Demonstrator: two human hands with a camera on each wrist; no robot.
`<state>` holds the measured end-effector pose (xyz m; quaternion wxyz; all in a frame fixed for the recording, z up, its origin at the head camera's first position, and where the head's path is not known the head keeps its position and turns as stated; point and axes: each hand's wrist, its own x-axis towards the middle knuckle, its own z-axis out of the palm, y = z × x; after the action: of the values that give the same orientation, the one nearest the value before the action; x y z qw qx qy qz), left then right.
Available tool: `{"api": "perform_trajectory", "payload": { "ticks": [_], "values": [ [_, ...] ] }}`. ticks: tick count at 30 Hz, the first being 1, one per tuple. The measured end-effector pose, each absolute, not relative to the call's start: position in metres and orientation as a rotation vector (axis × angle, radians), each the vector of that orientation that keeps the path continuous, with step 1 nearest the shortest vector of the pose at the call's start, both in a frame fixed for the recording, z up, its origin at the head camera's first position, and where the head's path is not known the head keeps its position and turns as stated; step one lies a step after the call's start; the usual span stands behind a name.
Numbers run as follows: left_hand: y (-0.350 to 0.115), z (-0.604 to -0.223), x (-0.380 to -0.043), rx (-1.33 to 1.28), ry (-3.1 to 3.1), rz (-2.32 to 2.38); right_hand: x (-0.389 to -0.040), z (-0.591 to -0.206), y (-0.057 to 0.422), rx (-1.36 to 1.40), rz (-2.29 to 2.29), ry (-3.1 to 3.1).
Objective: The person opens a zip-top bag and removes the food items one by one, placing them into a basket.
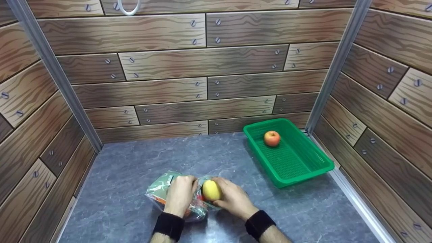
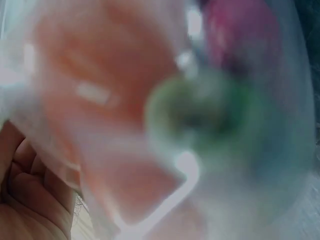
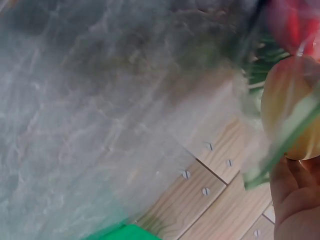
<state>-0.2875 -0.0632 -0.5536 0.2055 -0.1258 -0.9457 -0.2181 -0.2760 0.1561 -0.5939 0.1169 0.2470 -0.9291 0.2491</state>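
A clear plastic bag with green print [image 1: 158,185] rests on the table at front centre. My left hand [image 1: 182,192] grips it from above with curled fingers. Inside the bag, blurred through the film in the left wrist view, are a large orange-red thing [image 2: 100,75], a round green thing [image 2: 195,115] and a pinkish-red one [image 2: 242,30]. At the bag's right-hand opening my right hand [image 1: 233,199] holds a smooth oval yellow fruit [image 1: 211,190] between thumb and fingers. The right wrist view shows a reddish blush on this fruit, with bag film beside it.
A green plastic basket [image 1: 263,163] stands at the back right of the grey marbled table [image 1: 135,158]. One red-yellow apple [image 1: 272,138] lies in it. Wood-patterned walls [image 1: 162,64] enclose the back and both sides. A white ring [image 1: 129,11] hangs at the top.
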Motion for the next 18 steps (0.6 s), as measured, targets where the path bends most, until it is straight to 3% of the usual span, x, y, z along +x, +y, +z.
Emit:
{"api": "perform_trajectory", "payload": {
  "ticks": [18],
  "values": [
    [-0.065,-0.521,-0.295,-0.417,-2.575,-0.533,-0.280,-0.557,0.204,0.599,0.819,-2.570]
  ]
}}
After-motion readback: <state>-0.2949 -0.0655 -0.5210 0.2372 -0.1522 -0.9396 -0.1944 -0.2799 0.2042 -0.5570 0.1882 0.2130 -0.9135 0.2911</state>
